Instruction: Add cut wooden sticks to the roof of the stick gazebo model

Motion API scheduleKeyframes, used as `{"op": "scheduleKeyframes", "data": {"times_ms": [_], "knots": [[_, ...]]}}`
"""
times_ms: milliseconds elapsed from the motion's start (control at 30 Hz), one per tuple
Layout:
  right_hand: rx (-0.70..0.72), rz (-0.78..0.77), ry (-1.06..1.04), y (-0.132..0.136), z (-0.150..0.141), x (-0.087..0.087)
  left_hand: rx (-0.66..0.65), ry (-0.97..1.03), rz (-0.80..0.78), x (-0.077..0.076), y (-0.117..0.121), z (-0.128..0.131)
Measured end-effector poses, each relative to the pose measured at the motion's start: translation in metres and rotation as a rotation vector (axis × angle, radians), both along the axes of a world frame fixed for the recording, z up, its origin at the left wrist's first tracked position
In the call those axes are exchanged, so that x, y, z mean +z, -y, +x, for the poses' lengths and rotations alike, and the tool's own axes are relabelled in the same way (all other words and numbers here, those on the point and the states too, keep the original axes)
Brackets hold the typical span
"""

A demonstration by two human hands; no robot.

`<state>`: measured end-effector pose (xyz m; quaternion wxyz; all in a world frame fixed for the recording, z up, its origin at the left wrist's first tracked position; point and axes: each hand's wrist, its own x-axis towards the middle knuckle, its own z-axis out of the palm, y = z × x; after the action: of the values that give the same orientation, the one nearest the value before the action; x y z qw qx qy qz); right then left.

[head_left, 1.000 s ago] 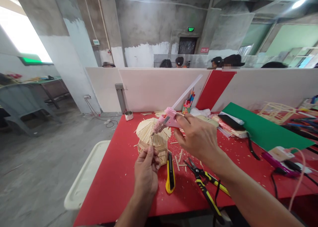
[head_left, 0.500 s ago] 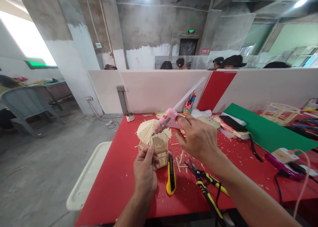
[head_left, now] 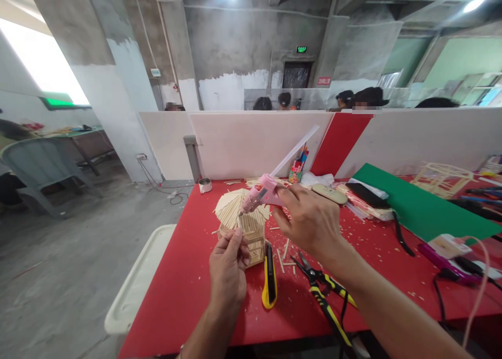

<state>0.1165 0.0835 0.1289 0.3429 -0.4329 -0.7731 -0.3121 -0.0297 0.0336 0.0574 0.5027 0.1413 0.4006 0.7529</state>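
A small house built of wooden sticks [head_left: 243,224] stands on the red table [head_left: 188,291], near its left side. My left hand [head_left: 228,267] pinches the front lower part of the stick house. My right hand [head_left: 309,220] holds a pink glue gun [head_left: 262,191] with a long clear glue stick out the back. Its nozzle points down-left onto the house's roof.
A yellow utility knife [head_left: 269,277] and yellow-handled pliers [head_left: 325,296] lie just right of the house among loose stick bits. Further right are a green sheet [head_left: 415,207], cables, a purple tool [head_left: 447,259] and another stick frame [head_left: 441,178]. A white tray [head_left: 135,280] sits off the table's left edge. People sit behind the partition.
The glue gun's nozzle has dipped slightly lower toward the roof. Both hands stay about where they were; the view has shifted a little.
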Motion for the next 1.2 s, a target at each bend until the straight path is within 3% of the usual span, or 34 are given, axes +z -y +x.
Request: {"op": "scheduleKeyframes", "data": {"times_ms": [733, 1200], "knots": [[0.0, 0.024, 0.014, 0.004, -0.0023, 0.0025, -0.005, 0.008, 0.003, -0.0063, -0.0002, -0.0026], [0.023, -0.002, 0.005, 0.0033, 0.0001, -0.0023, -0.039, 0.021, 0.007, 0.0007, 0.0045, -0.0034]]}}
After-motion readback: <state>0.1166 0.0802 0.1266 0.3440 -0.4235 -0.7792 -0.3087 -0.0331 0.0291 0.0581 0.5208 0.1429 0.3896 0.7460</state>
